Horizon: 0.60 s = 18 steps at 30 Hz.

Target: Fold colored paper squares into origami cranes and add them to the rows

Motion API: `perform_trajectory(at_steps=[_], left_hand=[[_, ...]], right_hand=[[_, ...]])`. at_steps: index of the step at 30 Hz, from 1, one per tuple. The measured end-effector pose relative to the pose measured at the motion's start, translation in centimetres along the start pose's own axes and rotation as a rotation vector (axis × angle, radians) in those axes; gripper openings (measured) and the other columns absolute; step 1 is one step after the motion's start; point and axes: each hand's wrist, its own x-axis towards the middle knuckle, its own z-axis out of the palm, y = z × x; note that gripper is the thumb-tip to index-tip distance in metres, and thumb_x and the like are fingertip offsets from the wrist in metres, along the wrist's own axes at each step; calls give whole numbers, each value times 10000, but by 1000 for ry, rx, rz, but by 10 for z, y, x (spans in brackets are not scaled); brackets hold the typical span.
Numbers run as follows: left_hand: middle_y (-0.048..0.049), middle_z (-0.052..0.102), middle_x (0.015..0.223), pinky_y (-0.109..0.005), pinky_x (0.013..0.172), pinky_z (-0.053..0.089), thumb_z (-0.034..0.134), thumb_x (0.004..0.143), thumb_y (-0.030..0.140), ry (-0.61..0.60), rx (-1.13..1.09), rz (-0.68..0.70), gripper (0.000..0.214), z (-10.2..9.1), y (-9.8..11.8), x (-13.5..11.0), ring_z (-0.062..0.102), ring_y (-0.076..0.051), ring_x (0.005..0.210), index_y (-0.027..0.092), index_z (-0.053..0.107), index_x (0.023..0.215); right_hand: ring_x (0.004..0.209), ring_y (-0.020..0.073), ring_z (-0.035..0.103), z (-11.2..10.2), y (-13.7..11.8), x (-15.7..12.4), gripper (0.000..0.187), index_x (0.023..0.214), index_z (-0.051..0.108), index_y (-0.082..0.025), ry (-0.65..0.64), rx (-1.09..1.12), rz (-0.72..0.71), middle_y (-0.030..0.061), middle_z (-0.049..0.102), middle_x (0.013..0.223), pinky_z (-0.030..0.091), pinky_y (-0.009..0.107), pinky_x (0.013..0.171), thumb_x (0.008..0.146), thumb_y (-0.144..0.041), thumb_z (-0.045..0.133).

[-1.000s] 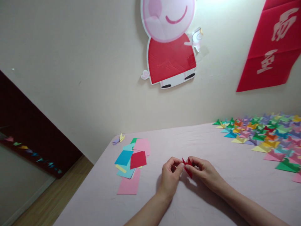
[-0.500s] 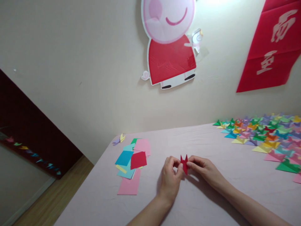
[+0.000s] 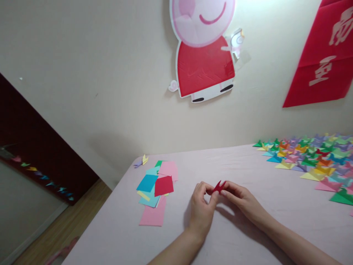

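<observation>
A small folded piece of red origami paper (image 3: 219,186) with two pointed tips is held up just above the table, between both hands. My left hand (image 3: 203,198) is closed, its thumb and fingers pinching the left side of the fold. From the right, my right hand (image 3: 239,195) pinches the other side between thumb and forefinger. The fingertips cover the lower part of the paper. Left of my hands lie loose paper sheets, among them a red square (image 3: 164,186), a blue one (image 3: 147,183) and a pink one (image 3: 152,215).
Rows of folded paper cranes (image 3: 311,162) in many colours cover the table's right side. A yellow folded paper (image 3: 145,159) and a purple one stand at the far left corner. The wall behind carries a pig cutout (image 3: 205,68) and a red banner (image 3: 317,59).
The red folded paper has turned in my fingers, so its long lower point no longer shows. My fingertips have come closer together around it. The view has shifted slightly left.
</observation>
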Motion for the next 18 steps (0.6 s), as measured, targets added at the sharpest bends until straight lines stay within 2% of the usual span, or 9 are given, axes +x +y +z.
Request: perform_trajectory(at_steps=[5, 10, 13, 18], left_hand=[[7, 604, 797, -269, 748, 397, 622, 875, 212, -20, -5, 16, 123, 0, 2, 0, 556, -172, 811, 201, 588, 757], [-5, 655, 821, -264, 716, 410, 564, 920, 287, -120, -59, -90, 131, 2, 3, 0, 578, -171, 780, 204, 645, 859], [-1, 654, 742, -262, 681, 419, 551, 923, 321, -193, -62, -135, 202, 2, 2, 0, 580, -166, 709, 203, 645, 788], [10, 623, 630, -252, 588, 409, 558, 896, 337, -200, -54, -189, 264, 2, 6, 0, 555, -149, 574, 206, 618, 675]], right_hand=[[773, 203, 616, -3, 4, 0, 306, 753, 693, -202, 3, -7, -24, 23, 674, 772, 486, 310, 746, 778, -507, 699], [731, 199, 608, -5, 2, 1, 323, 716, 686, -204, 57, 1, 4, 16, 675, 727, 486, 307, 725, 739, -525, 720], [710, 193, 601, -4, -1, 2, 335, 706, 670, -203, 72, 38, 34, 9, 661, 708, 491, 305, 712, 722, -533, 729], [697, 187, 589, -1, -3, 0, 332, 696, 651, -197, 31, 90, 68, 6, 642, 695, 483, 312, 699, 753, -519, 707]])
